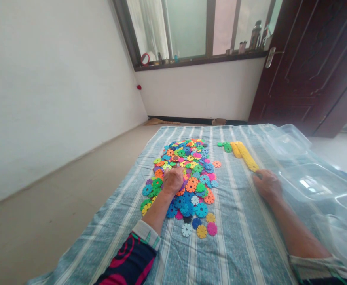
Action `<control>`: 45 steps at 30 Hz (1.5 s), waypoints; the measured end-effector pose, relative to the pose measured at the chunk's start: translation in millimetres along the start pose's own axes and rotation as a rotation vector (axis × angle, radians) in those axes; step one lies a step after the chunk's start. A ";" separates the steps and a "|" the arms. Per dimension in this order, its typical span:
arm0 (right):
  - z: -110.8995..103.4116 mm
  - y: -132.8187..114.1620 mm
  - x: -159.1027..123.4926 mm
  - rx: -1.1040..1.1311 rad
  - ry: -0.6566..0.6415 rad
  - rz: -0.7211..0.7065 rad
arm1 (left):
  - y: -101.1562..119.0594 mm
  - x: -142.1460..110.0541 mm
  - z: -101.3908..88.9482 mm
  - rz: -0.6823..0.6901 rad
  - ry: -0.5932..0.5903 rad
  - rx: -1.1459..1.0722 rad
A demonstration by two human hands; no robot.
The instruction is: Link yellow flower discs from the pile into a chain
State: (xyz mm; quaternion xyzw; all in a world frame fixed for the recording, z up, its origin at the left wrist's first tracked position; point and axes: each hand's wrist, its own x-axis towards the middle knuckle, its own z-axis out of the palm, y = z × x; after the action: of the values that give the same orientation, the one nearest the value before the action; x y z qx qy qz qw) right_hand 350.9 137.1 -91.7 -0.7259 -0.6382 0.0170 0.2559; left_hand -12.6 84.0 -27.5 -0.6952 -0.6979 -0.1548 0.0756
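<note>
A large loose pile of colourful plastic snowflake discs (pixel 192 185) covers the middle of the cloth. My left hand (pixel 173 180) reaches into the pile with its fingers curled down. What its fingertips pinch is hidden. To the right, yellow snowflake discs (pixel 246 155) lie overlapped in a slanting row, beside a shorter yellow row (pixel 236 149) and a few green discs (pixel 227 147). My right hand (pixel 268 184) is closed at the near end of the longer yellow row, its fingertips touching the last discs.
Clear plastic boxes (pixel 312 180) stand along the right side of the bed-like surface, close to my right forearm. A striped blue-grey cloth (pixel 238 237) covers that surface. Behind are a window sill (pixel 197 61) with small items and a dark red door (pixel 310 63).
</note>
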 end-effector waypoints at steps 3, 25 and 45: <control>-1.0 -0.7 -0.1 -0.004 -0.003 0.000 | -3.3 0.2 1.7 0.006 0.029 0.036; -4.6 -6.4 -0.2 0.008 -0.006 0.024 | 12.4 -5.8 -5.6 -0.066 0.267 -0.446; -9.2 -12.4 -1.2 0.034 -0.002 0.042 | 45.4 -17.6 -14.9 0.117 0.198 -0.518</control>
State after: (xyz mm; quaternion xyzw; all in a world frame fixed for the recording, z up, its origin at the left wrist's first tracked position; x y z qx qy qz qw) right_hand 342.5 133.4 -79.2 -0.7345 -0.6229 0.0339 0.2669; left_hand 31.2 61.8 -14.0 -0.7120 -0.5830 -0.3903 -0.0279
